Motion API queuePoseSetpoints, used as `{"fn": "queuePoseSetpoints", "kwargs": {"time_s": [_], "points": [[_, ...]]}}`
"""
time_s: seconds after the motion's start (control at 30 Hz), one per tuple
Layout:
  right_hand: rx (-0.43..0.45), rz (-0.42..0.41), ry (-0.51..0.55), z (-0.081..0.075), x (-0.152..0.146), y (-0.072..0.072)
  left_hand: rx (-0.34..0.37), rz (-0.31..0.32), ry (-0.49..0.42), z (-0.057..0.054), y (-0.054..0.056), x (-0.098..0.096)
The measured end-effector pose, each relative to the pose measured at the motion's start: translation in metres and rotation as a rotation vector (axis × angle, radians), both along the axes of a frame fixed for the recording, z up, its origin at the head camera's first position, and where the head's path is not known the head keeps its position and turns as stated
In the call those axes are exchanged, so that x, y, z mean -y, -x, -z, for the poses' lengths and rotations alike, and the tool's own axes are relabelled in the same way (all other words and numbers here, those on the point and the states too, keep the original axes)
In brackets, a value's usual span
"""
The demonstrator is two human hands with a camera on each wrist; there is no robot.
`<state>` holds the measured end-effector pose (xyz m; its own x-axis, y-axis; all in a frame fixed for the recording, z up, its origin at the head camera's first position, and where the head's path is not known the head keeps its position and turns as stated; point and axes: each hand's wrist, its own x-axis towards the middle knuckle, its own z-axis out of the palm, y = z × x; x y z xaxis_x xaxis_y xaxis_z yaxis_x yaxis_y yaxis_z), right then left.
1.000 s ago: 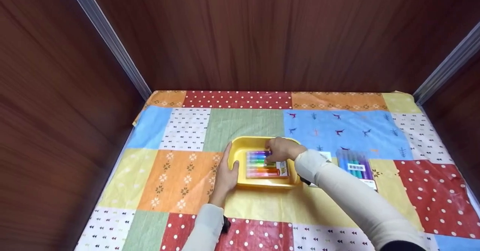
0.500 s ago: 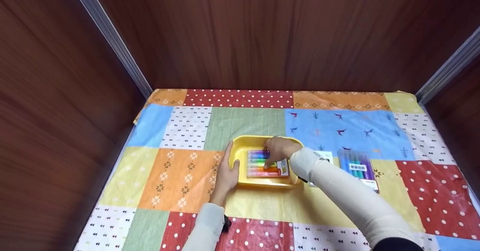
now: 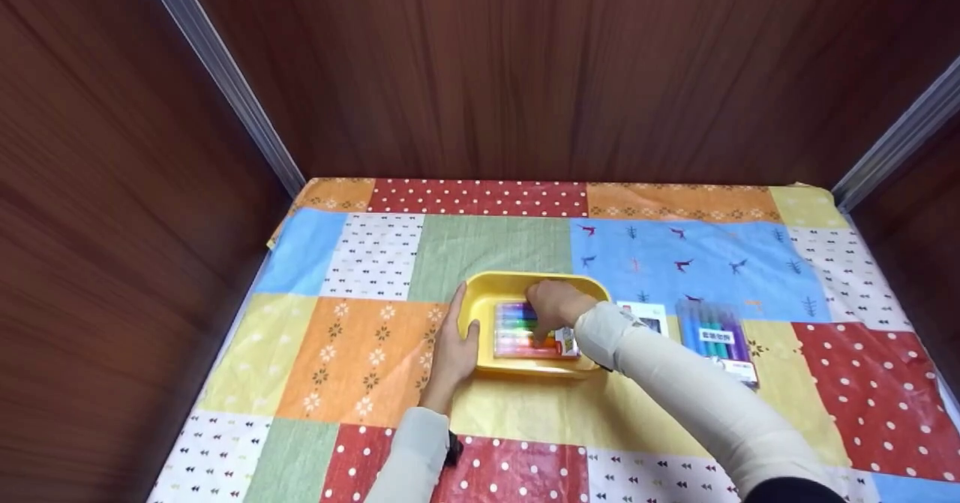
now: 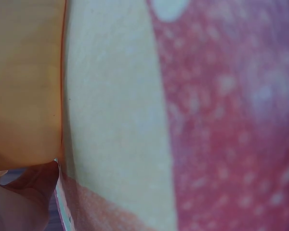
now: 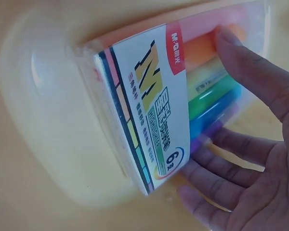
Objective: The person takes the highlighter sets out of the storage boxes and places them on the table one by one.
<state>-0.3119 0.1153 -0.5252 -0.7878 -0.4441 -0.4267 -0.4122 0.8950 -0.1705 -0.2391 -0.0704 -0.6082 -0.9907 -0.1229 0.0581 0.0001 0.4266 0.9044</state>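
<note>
A yellow plastic tray sits on the patchwork cloth. Its left wall is held by my left hand, fingers along the outside and thumb over the rim. In the left wrist view, part of that hand shows at the tray's wall. Inside the tray is a clear pack of highlighters in rainbow colours with a white label. My right hand reaches in and grips this pack. In the right wrist view, the thumb lies on the orange highlighter and the fingers are at the purple edge of the pack.
Right of the tray lie a white-topped pack, partly covered by my right sleeve, and a clear case of blue, green and purple pens. Wood-grain panels stand behind and at both sides of the cloth-covered table.
My right hand has shifted slightly over the highlighter pack, its thumb sliding from the middle toward the near side. The left hand stays on the tray.
</note>
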Motion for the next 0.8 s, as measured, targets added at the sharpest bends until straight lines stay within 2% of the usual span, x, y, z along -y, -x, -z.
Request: {"fn": "queuePoseSetpoints", "kwargs": {"time_s": [0.33,0.63,0.8], "points": [[-0.005,-0.003,0.035,0.0003,-0.0005,-0.0023,0.022,-0.005,0.0,-0.0003,-0.0003,-0.0011],[0.037,0.029,0.042,-0.0015,-0.004,-0.0022,-0.009,0.002,0.005,0.0004,0.0007,-0.0004],[0.038,0.016,0.058,-0.005,-0.0031,-0.0017,-0.008,-0.005,0.01,0.0008,0.0013,-0.0002]]}}
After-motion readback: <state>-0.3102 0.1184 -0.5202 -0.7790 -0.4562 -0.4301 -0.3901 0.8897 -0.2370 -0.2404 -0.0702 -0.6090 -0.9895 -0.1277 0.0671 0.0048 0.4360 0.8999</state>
